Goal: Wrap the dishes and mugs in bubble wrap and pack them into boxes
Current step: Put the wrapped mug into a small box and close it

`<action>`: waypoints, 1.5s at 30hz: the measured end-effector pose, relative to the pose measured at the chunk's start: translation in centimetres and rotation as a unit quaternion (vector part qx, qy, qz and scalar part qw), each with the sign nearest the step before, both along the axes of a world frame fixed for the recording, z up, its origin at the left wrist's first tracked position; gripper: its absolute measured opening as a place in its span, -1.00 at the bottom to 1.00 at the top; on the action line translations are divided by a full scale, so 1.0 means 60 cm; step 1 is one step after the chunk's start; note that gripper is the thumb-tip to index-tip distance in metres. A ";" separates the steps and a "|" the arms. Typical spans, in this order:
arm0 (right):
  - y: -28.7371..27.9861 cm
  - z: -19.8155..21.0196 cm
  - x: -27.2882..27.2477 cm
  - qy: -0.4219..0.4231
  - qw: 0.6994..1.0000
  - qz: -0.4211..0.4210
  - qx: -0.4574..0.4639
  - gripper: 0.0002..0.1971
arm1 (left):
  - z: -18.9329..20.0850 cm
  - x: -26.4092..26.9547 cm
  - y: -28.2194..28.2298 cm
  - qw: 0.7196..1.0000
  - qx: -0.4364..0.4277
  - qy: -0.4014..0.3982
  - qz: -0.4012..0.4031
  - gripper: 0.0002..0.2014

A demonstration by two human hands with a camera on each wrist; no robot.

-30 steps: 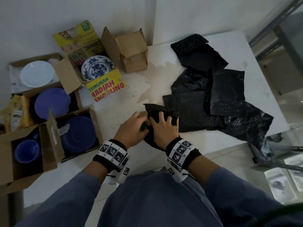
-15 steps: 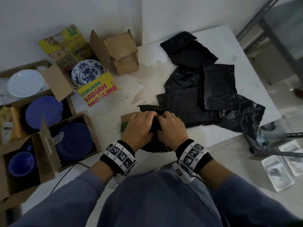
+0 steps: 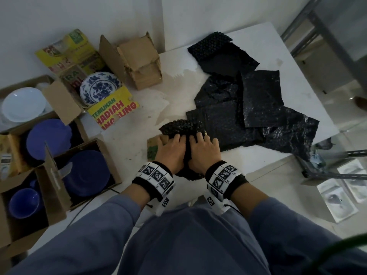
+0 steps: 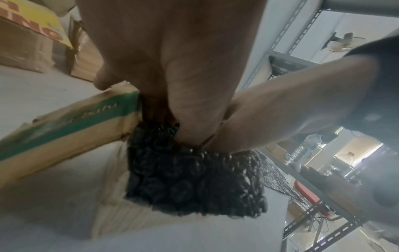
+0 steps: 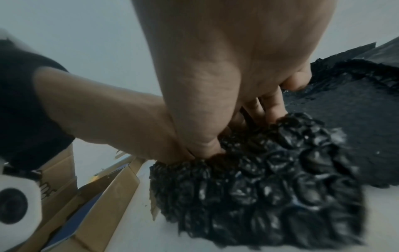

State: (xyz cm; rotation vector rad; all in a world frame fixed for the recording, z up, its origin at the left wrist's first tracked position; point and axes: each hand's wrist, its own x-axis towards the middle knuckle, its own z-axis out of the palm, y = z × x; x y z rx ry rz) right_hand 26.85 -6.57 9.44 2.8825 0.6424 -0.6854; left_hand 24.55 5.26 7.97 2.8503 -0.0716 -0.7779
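Observation:
A bundle wrapped in black bubble wrap [image 3: 178, 127] sits on a small brown box with green print [image 3: 154, 147] near the table's front edge. What is wrapped inside is hidden. My left hand [image 3: 172, 144] and right hand [image 3: 202, 143] lie side by side on top of it, fingers curled over the wrap. In the left wrist view the thumb digs into the bundle [image 4: 194, 184] beside the box flap [image 4: 64, 129]. The right wrist view shows fingers and thumb pinching the bundle [image 5: 270, 179]. Loose black bubble wrap sheets [image 3: 248, 108] lie just right of the hands.
Open cartons stand at the left, holding blue plates [image 3: 48, 136] [image 3: 87, 172], a blue mug [image 3: 23, 202], a white plate [image 3: 23, 105] and a blue-patterned plate [image 3: 100, 88]. A brown carton [image 3: 139, 60] stands at the back. A metal shelf frame [image 3: 337, 171] is to the right of the white table [image 3: 297, 62].
My left hand has moved from the bundle's left side onto its top, beside the right hand. Both hands have drawn together and the small box now shows at the left.

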 end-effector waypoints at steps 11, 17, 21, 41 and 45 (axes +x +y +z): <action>-0.009 0.015 -0.002 -0.018 0.998 0.038 0.039 -0.53 | 0.008 0.006 0.001 0.999 -0.005 0.037 -0.005 -0.37; -0.004 0.000 0.007 -0.004 0.999 0.049 0.005 -0.44 | 0.016 -0.017 0.003 0.992 0.064 -0.101 -0.025 -0.52; -0.003 -0.005 0.011 0.001 0.999 0.053 0.000 -0.42 | 0.005 -0.025 0.003 0.987 0.091 -0.123 -0.039 -0.49; -0.007 0.008 0.014 -0.020 0.998 0.053 0.007 -0.67 | 0.006 -0.005 0.000 0.993 0.086 -0.070 -0.045 -0.56; -0.011 0.013 0.009 -0.050 0.998 0.047 -0.015 -0.66 | 0.009 0.003 -0.001 0.995 0.075 -0.046 -0.042 -0.51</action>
